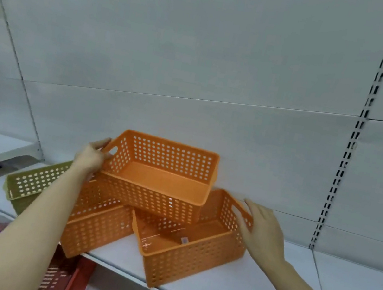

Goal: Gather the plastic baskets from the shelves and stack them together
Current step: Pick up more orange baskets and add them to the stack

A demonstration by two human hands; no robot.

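- On the white shelf [250,286], right at the middle, an orange basket [162,178] is held up, tilted so its open top faces the person, its underside resting across the rims of two other baskets.
- The left hand [90,157] has hold of that raised basket at its left end, fingers curled over the rim by the handle slot, thumb against the outside wall.
- Under it on the right sits a second orange basket [190,253], turned at an angle, one corner poking out past the front edge of the shelf. A small label shows on its inner floor.
- The right hand [263,232] is at this basket's right end, fingers spread and half open, fingertips touching the rim near the handle slot; it does not grip anything that I can see.
- Under the raised basket on the left is a third orange basket [98,228], also jutting over the shelf's front edge, partly hidden by the left forearm.
- Further left, just beside that one, lies an olive-green basket [34,182], of the same holed kind, on the same shelf.
- Below the shelf, a dark red slotted crate [62,275] shows between the left arm and the shelf edge.
- Behind it all stands the pale back panel [200,57] of the shelving, with a slotted upright [352,146] running down on the right.
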